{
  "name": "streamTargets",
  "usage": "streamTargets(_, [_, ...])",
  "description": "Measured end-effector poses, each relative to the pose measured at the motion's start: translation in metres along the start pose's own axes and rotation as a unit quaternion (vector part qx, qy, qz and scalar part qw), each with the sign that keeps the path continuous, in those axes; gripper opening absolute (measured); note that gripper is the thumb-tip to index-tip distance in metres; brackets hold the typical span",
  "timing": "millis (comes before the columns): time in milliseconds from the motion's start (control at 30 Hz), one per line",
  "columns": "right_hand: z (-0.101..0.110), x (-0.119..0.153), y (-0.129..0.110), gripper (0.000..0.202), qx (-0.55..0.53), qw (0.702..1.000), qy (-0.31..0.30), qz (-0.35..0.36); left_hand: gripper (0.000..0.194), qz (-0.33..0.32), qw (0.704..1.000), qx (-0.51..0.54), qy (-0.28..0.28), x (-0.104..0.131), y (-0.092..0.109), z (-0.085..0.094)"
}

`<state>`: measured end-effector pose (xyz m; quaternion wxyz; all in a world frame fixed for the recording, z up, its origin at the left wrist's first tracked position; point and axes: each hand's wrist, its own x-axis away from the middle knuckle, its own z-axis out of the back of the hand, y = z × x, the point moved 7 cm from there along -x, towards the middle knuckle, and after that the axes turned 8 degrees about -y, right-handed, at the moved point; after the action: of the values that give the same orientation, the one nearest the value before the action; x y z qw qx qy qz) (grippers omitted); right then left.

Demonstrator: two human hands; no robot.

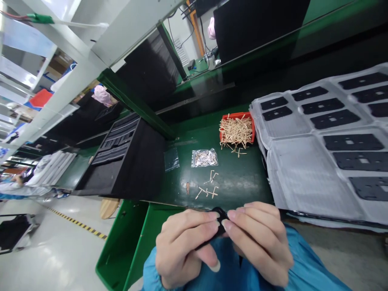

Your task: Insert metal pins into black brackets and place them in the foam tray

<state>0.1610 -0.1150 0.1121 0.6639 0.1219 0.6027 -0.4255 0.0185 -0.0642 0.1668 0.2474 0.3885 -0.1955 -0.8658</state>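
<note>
At the table's front edge, a small thin black part [222, 226] is pinched between my two hands, mostly covered by the fingers. My left hand [184, 246] is closed on its left side, thumb tucked below. On the other side, my right hand [260, 242] grips it with the fingertips. A dark pointed end shows below the right fingers. Just beyond my hands, several small tan pieces [212, 192] lie loose on the green table [239, 182], beside a brown scrap [187, 188].
A red bin [253, 131] heaped with tan pieces stands at the back. Near it lie a clear bag [205, 157] of small parts and a flat clear bag [171, 159]. White trays [298, 161] with black plates [353, 142] fill the right; a black box [136, 161] stands left.
</note>
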Motion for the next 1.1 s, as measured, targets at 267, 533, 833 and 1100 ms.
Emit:
streamTargets(267, [-0.003,0.005,0.003,0.018,-0.057,0.995,0.04,-0.078,0.028,0.052,0.996,0.068,-0.009,-0.001,-0.002,-0.005])
streamTargets(533, [-0.007,-0.002,0.02,0.004,-0.114,0.985,0.034,-0.125,0.033,0.095,0.99,0.101,-0.012,0.006,-0.013,-0.008])
streamTargets(833, [-0.002,0.02,0.014,0.019,-0.036,0.998,-0.05,-0.02,0.032,0.115,0.986,0.115,-0.044,0.004,-0.016,-0.01])
streamTargets(1100, [-0.002,0.019,0.018,0.019,-0.042,0.997,-0.059,-0.006,0.028,0.155,0.971,0.176,-0.05,-0.003,-0.022,-0.021])
